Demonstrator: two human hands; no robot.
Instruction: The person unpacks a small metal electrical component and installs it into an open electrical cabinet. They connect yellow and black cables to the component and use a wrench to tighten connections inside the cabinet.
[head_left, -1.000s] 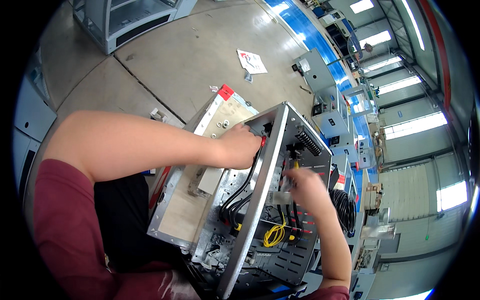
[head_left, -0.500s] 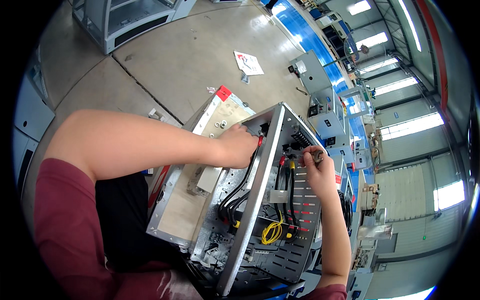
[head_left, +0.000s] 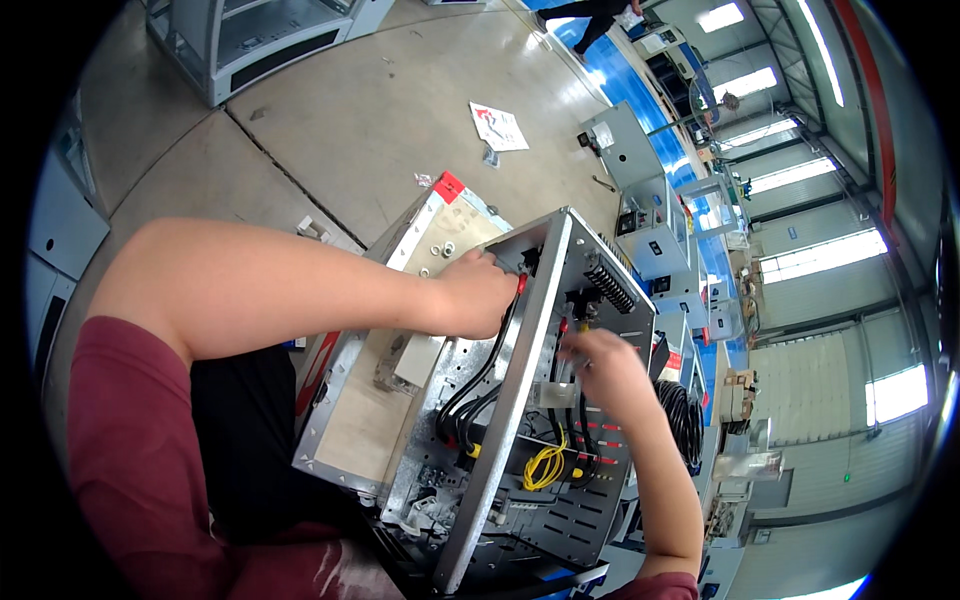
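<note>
A grey metal cabinet frame [head_left: 520,380] stands open in front of me, with black cables [head_left: 492,368] running inside. My left hand [head_left: 480,292] reaches into its far left part, fingers curled beside a red-sleeved cable end [head_left: 521,283]; its fingertips are hidden. Right of the slanting metal bar, my right hand [head_left: 603,368] is smeared by motion over the cables and the slotted panel [head_left: 590,490]. What it holds, if anything, does not show. A coiled yellow wire [head_left: 545,467] hangs below it. Near the panel's top sits a black ribbed strip [head_left: 610,285].
A tan-topped workbench [head_left: 345,425] with several metal rings [head_left: 442,249] and a pale box [head_left: 418,360] adjoins the cabinet on the left. Loose small parts [head_left: 430,510] lie in the cabinet's near end. Grey enclosures [head_left: 650,220] stand beyond. A person in dark trousers [head_left: 590,15] is at the far top.
My right hand has moved down and left from the panel's upper part, where it held a small brownish metal piece. The left hand stays put. A person has come into view far off.
</note>
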